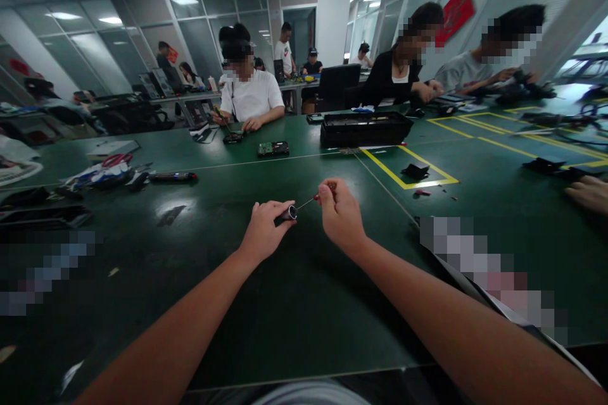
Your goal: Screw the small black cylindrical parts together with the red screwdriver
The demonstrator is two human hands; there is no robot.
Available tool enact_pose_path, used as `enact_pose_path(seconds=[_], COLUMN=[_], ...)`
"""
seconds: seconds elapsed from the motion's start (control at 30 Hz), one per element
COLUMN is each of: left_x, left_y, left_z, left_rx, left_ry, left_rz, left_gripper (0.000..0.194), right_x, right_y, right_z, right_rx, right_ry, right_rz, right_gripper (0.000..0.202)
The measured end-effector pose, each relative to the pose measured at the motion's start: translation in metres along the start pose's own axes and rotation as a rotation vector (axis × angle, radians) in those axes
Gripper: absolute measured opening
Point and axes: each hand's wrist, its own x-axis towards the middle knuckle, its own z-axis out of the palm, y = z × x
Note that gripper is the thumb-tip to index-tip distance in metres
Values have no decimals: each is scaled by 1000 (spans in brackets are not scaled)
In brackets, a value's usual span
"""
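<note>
Over the green table (266, 329), my left hand (263, 228) is closed around a short dark cylinder (291, 211) with a pale ring at its end, which faces right. What kind of part it is I cannot make out. My right hand (341, 214) grips a screwdriver (317, 197) by its reddish handle. The thin metal shaft slants down to the left, its tip at or close to the ringed end of the cylinder; whether they touch I cannot tell. My fingers hide most of the cylinder and much of the handle.
A long black bin (365, 130) stands ahead. A green circuit board (273, 149) lies left of it. Gloves and cables (107, 171) and a black pen-like tool (173, 177) are at left. A small black piece (415, 171) sits inside yellow tape. Co-workers (251, 92) sit across the table.
</note>
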Motion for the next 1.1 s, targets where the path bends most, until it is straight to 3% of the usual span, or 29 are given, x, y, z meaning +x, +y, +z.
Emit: enact_pose_path(seconds=[0.43,0.63,0.93,1.1], left_x=[2,3,7,11], left_y=[-3,-6,-26,-22], left_z=[6,4,2,-10], left_rx=[-14,-74,-405,-604], left_ry=[-34,-11,159,107], left_rz=[11,-33,-158,-244], left_gripper=[43,42,42,50], right_x=[1,4,4,5], right_y=[-4,-4,-6,-5], right_z=[-1,-4,-7,-8], right_rx=[-105,-157,-110,-84], right_ry=[-15,83,122,127], right_rz=[-25,-13,-28,-17], right_gripper=[15,20,18,17])
